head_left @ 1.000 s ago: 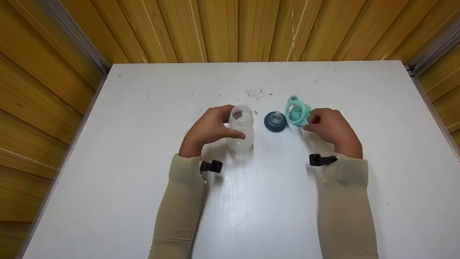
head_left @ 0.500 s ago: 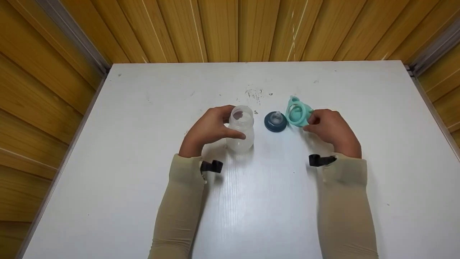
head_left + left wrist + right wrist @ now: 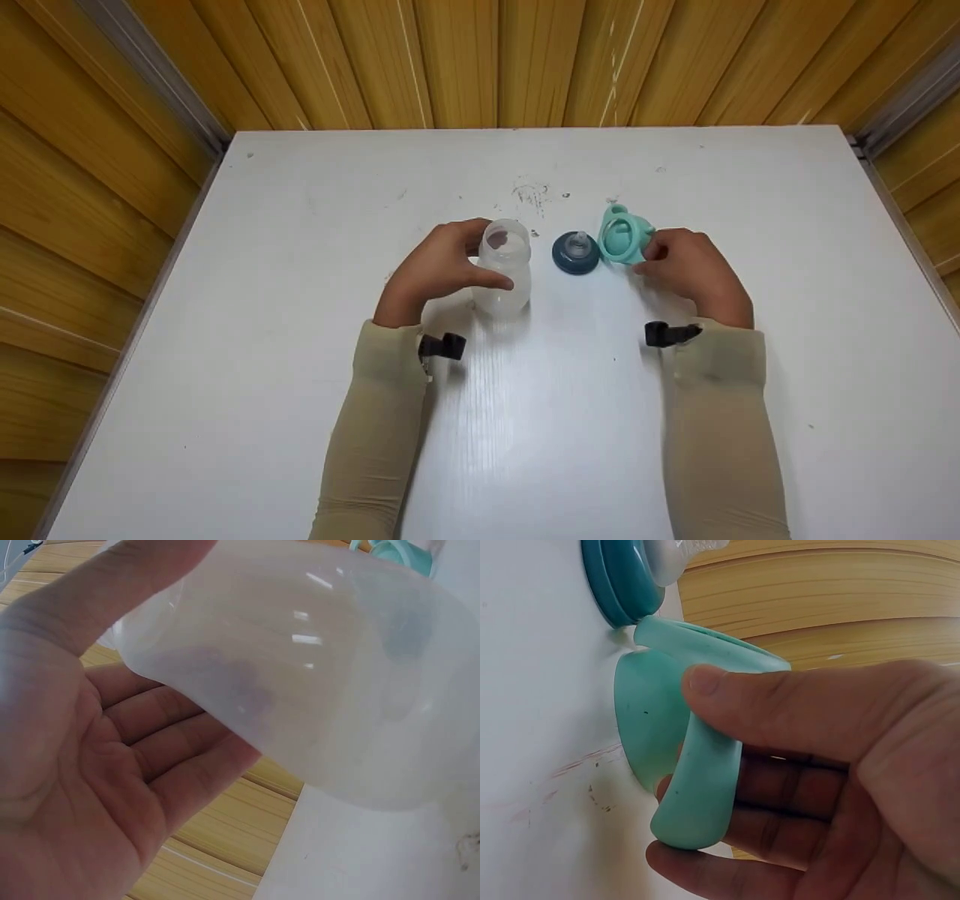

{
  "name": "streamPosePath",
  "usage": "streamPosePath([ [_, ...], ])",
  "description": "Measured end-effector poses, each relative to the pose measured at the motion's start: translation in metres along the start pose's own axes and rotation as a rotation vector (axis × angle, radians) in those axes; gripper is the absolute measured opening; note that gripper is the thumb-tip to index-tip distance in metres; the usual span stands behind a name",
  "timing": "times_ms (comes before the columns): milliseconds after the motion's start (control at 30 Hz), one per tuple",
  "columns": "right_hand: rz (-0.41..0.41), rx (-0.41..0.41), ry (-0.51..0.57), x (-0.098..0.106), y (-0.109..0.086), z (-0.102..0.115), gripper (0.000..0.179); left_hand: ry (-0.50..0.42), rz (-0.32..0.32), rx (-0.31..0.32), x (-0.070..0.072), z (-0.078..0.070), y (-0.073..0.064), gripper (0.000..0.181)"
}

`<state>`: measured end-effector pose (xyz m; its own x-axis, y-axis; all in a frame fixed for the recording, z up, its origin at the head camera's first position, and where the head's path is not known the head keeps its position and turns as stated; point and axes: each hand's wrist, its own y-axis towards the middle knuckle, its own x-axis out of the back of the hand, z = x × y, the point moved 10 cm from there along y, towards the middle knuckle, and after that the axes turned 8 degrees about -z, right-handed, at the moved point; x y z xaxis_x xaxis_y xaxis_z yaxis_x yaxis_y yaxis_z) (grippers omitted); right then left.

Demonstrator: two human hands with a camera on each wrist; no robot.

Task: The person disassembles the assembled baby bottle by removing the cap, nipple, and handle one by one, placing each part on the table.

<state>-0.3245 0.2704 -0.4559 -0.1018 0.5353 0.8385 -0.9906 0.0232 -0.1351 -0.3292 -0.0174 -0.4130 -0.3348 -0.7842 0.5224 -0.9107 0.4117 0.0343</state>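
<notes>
My left hand [image 3: 439, 262] grips a clear, lidless baby bottle [image 3: 510, 300] that stands upright on the table. In the left wrist view the frosted bottle [image 3: 337, 690] lies between thumb and fingers. On the right, my right hand [image 3: 694, 266] pinches a mint-green bottle handle [image 3: 619, 238] with a ring opening. The right wrist view has the thumb on one curved grip of this handle [image 3: 697, 787], with fingers behind it; a rounded mint-green part sits beneath the ring. Between the hands rests a dark blue collar with a clear nipple [image 3: 575, 255], right beside the handle.
Everything stands on a white table [image 3: 555, 435] with dark scuff marks [image 3: 531, 193] near its far side. Wood-patterned panels [image 3: 465, 64] rise behind the table and along its left and right sides. Small wrist cameras [image 3: 452, 346] are worn on both sleeves.
The mint-green handle has tipped slightly and shifted a little to the right and nearer in my right hand. My left hand and the bottle have stayed put.
</notes>
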Motion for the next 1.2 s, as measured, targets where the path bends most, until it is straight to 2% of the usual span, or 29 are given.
streamPosePath([
  [233, 0.008, -0.003, -0.002, -0.0022, 0.0006, -0.0015, 0.017, -0.013, 0.004, -0.009, 0.0001, -0.0003, -0.0001, 0.068],
  [467, 0.015, -0.033, 0.014, -0.0049, 0.0007, -0.0036, 0.019, 0.008, 0.0, 0.015, -0.0005, 0.0024, 0.0002, 0.07],
  [633, 0.027, -0.052, 0.025, -0.0063, 0.0008, -0.0047, 0.021, -0.01, 0.002, 0.014, -0.0004, 0.0015, 0.0003, 0.07],
  [833, 0.016, -0.037, 0.027, -0.0052, 0.0019, -0.0054, 0.021, -0.006, 0.009, 0.004, -0.0003, -0.0007, 0.0004, 0.07],
  [1067, 0.001, -0.023, 0.03, -0.0041, 0.0026, -0.0068, 0.02, 0.004, 0.017, 0.031, -0.0014, 0.0025, 0.001, 0.073],
  [1200, 0.002, -0.025, 0.028, -0.0043, 0.0027, -0.0075, 0.023, -0.001, 0.014, 0.018, -0.0011, 0.0015, 0.0008, 0.072],
])
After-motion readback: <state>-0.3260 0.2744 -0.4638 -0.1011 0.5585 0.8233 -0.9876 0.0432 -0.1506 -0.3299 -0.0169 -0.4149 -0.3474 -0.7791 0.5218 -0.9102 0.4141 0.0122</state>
